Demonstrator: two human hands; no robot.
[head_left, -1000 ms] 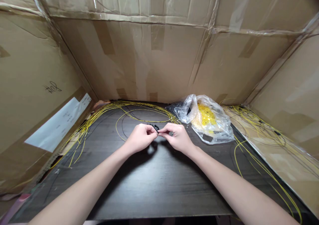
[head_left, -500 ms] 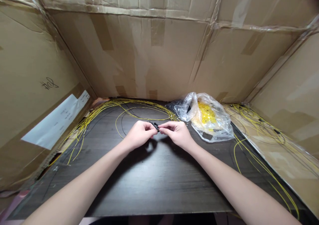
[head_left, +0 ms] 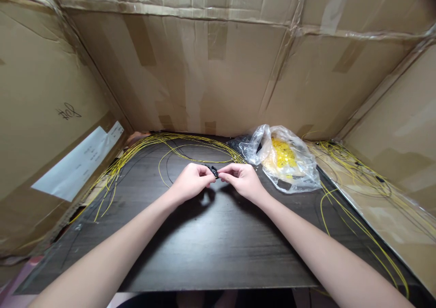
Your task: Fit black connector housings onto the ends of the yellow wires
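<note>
The head camera is showing a small, glossy black part with an uneven outline point(head_left: 213, 171), catching pale glints along its edges; its finer details are staying too small to read. It is sitting between the two hands, just above the middle of the dark wood-grain desk point(head_left: 218, 253). The left hand point(head_left: 190, 181) is pinching it between thumb and bent fingers, which are hiding part of it, while the right hand point(head_left: 240, 179) is bringing thumb and forefinger together at its right end; whether those tips are gripping it or only touching, one cannot tell. Beyond the hands, a curved bundle of thin yellow wires point(head_left: 155, 138) is lying across the desk, and a crumpled clear plastic bag point(head_left: 304, 181) is holding small bright yellow pieces point(head_left: 282, 153) to the right. Compared with a second ago, the black part is showing more plainly between the fingers, and the right fingertips are meeting slightly higher; the wires and bag are keeping their places.
</note>
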